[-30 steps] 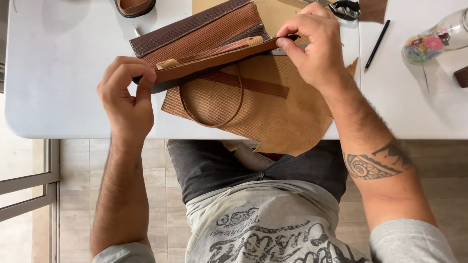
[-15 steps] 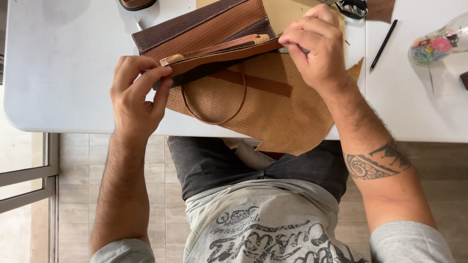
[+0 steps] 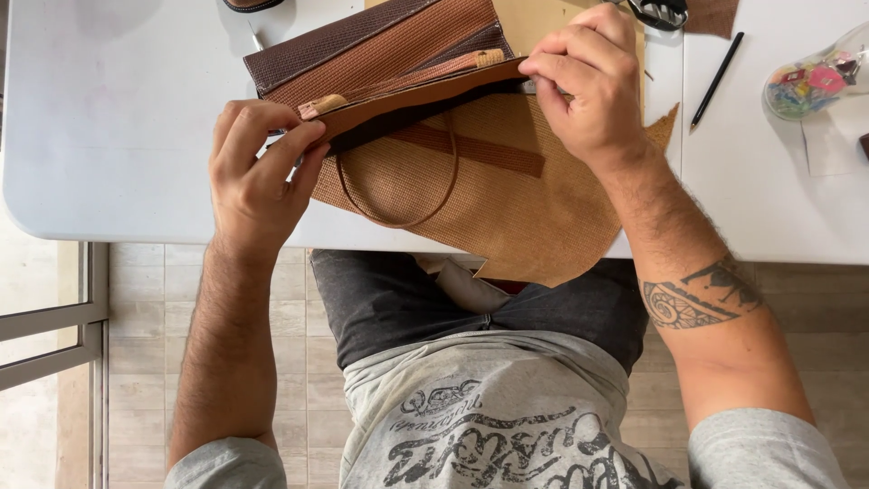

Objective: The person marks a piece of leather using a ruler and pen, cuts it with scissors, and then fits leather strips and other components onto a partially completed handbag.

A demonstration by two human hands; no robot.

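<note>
White table [image 3: 118, 136] under us, tiled floor nearer. Our left hand [image 3: 258, 172] pinches the left end of a brown leather strip [image 3: 425, 95] — fingers together on it. This strip lies across a woven tan bag panel [image 3: 507, 199] at the table's near edge. Our right hand [image 3: 588, 86] clamps its right end. Far right — a black pen [image 3: 717, 80].

A single head-worn camera looks steeply down from close above, facing the white plastic table [image 3: 118, 136] toward 12 o'clock, with the person's grey printed shirt [image 3: 489, 417] at 6 o'clock.
</note>
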